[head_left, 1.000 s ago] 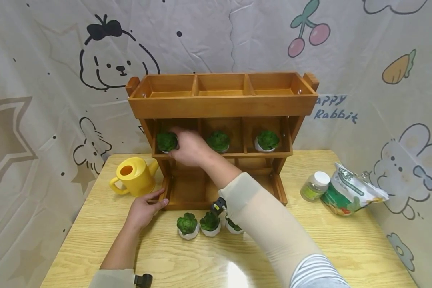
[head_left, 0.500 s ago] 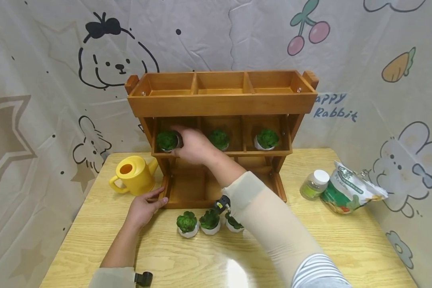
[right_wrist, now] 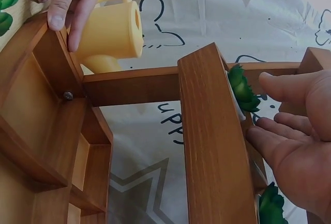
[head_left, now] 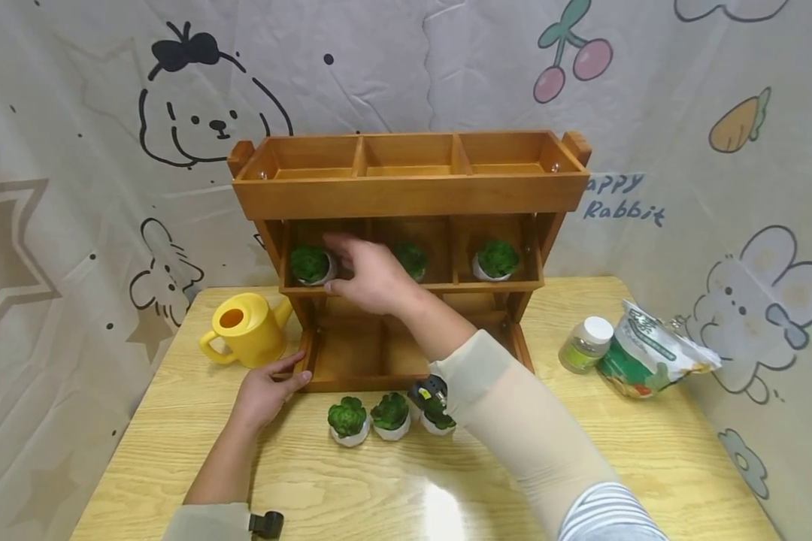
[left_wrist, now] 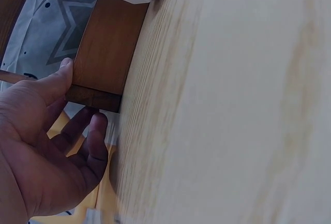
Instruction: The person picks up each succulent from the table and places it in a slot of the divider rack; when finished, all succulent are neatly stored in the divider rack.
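Note:
A three-tier wooden plant stand (head_left: 406,197) stands on the table. My left hand (head_left: 260,394) grips its lower left front corner; in the left wrist view the thumb (left_wrist: 66,71) lies on the front board and the fingers bend by the side. My right hand (head_left: 372,274) is at the middle tier, fingers extended, just right of a potted succulent (head_left: 309,264) in the left compartment. A small gap seems to part them. A second potted succulent (head_left: 411,259) is partly behind that hand, and a third potted succulent (head_left: 496,260) sits in the right compartment.
Three potted succulents (head_left: 348,421) stand in a row before the stand, one partly hidden by the right wrist's camera. A yellow watering can (head_left: 246,330) is at left. A lidded jar (head_left: 585,346) and a green-white bag (head_left: 652,353) are at right.
My right hand has let go of the left potted succulent and drawn slightly right, its fingers spreading. The left hand keeps its place on the stand's corner. The head view has shifted slightly.

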Tool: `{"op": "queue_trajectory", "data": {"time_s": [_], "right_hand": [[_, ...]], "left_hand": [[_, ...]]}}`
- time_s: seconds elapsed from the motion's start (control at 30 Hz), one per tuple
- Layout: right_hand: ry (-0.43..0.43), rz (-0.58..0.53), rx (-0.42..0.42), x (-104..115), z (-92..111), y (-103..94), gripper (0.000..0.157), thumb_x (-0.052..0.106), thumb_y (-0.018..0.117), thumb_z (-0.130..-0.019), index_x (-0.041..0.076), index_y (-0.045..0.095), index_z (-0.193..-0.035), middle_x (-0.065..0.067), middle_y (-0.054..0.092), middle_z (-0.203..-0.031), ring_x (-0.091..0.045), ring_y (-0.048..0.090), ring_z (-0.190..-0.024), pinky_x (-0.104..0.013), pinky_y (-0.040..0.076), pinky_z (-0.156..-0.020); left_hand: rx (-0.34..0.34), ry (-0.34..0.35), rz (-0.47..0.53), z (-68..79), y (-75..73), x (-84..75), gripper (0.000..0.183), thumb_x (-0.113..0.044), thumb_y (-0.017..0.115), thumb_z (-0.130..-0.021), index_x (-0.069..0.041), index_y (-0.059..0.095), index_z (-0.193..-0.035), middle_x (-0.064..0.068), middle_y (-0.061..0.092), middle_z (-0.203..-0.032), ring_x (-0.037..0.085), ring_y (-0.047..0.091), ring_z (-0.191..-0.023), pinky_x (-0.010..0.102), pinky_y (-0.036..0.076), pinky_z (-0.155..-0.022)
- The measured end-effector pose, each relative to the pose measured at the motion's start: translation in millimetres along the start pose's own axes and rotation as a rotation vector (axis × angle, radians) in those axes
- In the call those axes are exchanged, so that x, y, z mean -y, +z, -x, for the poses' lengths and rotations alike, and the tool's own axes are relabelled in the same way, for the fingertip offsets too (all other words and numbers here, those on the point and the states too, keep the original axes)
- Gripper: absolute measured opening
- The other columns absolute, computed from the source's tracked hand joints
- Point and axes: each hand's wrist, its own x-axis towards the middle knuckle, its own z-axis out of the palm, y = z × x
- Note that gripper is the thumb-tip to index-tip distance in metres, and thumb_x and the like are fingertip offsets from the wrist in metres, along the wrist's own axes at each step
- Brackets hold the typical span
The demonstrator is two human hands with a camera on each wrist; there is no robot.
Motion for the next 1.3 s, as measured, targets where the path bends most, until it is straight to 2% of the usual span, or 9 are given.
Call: {"op": "queue_trajectory", "data": {"time_s": [0.23, 0.33, 0.87, 1.3], "right_hand": [[-0.011, -0.064, 0.007, -5.2, 14.1, -3.1, 0.073, 0.017, 0.077, -0.094, 0.008, 0.041, -0.158, -0.006, 0.046, -0.16, -0.023, 0.053, -0.14, -0.03, 0.045, -0.11], [-0.013, -0.064, 0.005, -6.5, 21.0, -3.7, 0.073, 0.02, 0.078, -0.095, 0.009, 0.042, -0.158, -0.004, 0.047, -0.16, -0.021, 0.053, -0.139, -0.027, 0.045, -0.109], [-0.031, -0.134, 0.017, -11.8, 48.8, -2.3, 0.069, 0.021, 0.078, -0.096, 0.009, 0.046, -0.155, -0.005, 0.051, -0.156, -0.022, 0.055, -0.137, -0.028, 0.046, -0.108], [-0.04, -0.212, 0.031, -23.1, 68.3, 1.5, 0.065, 0.022, 0.078, -0.096, 0.009, 0.05, -0.153, -0.003, 0.056, -0.152, -0.021, 0.055, -0.138, -0.034, 0.046, -0.109]], "left_hand": [[-0.002, 0.015, 0.0, 0.0, 0.8, 1.8, 0.06, -0.046, 0.078, -0.093, -0.02, 0.065, -0.144, 0.022, 0.06, -0.144, 0.036, 0.06, -0.126, 0.032, 0.056, -0.082], [-0.002, 0.014, -0.009, 0.6, -0.2, 1.0, 0.057, -0.042, 0.078, -0.094, -0.02, 0.065, -0.145, 0.023, 0.06, -0.143, 0.036, 0.06, -0.127, 0.031, 0.056, -0.082], [0.017, -0.008, -0.003, 1.9, -0.5, -3.0, 0.057, -0.041, 0.077, -0.095, -0.022, 0.063, -0.147, 0.023, 0.057, -0.146, 0.037, 0.059, -0.128, 0.036, 0.057, -0.085], [0.015, 0.004, -0.003, 2.5, -1.2, -3.0, 0.056, -0.04, 0.077, -0.095, -0.021, 0.063, -0.146, 0.024, 0.059, -0.144, 0.035, 0.061, -0.124, 0.03, 0.055, -0.08]]}}
